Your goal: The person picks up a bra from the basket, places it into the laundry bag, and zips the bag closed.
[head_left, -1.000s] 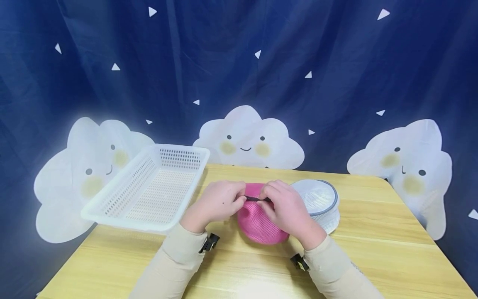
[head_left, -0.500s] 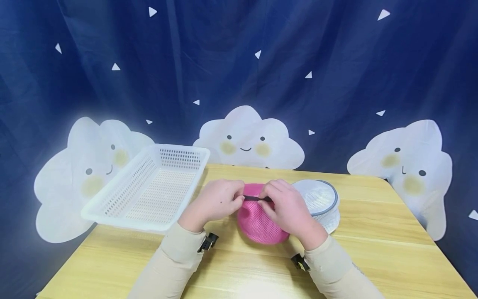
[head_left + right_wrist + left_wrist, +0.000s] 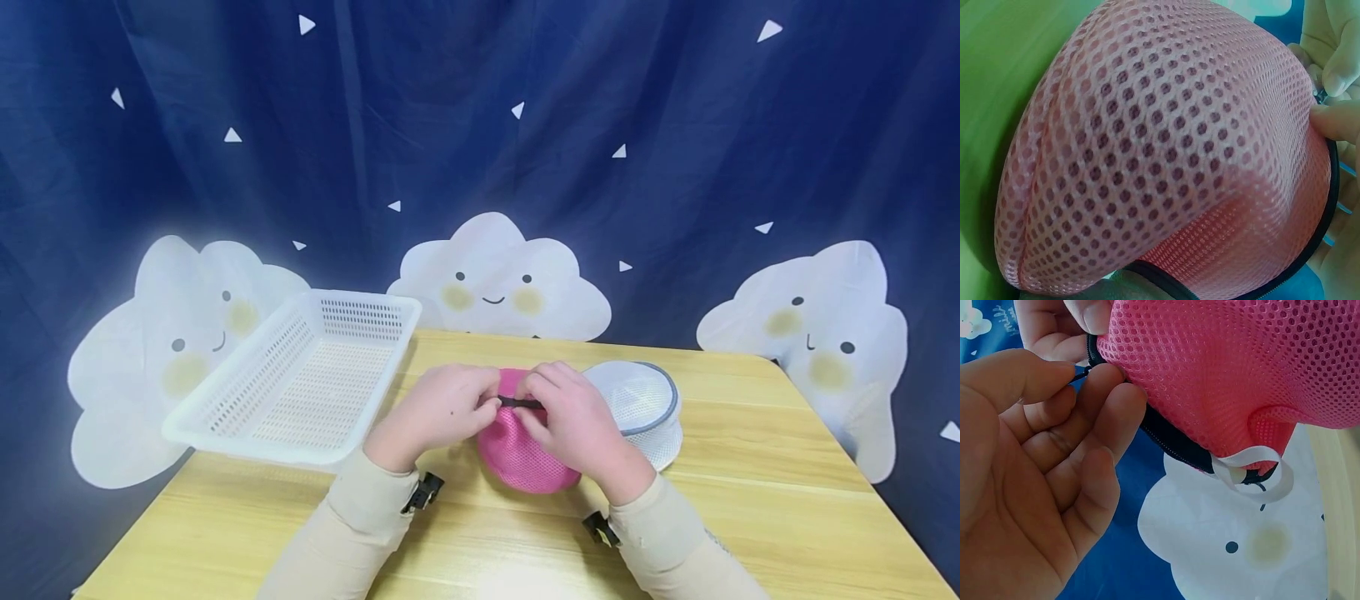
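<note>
A pink mesh laundry bag (image 3: 525,458) with a black zipper (image 3: 517,402) along its edge sits on the table below both hands. My left hand (image 3: 453,408) pinches the small zipper pull (image 3: 1080,375) between thumb and finger. From the other side, my right hand (image 3: 573,417) grips the zipper edge, its fingertips close to the left ones. In the left wrist view, a white loop (image 3: 1282,481) hangs from the zipper's lower end. The bag's mesh (image 3: 1160,150) bulges across most of the right wrist view, with a dark zipper rim curving below it.
A white plastic basket (image 3: 277,454) with slotted walls stands at the left of the wooden table (image 3: 757,483). Right behind my right hand is a round white mesh bag (image 3: 637,396) with grey trim. A blue curtain (image 3: 570,100) hangs beyond the table's back edge.
My left hand has shifted slightly right, so less of the black zipper shows between the hands. The right hand keeps nearly the same place, and the pink bag stays put.
</note>
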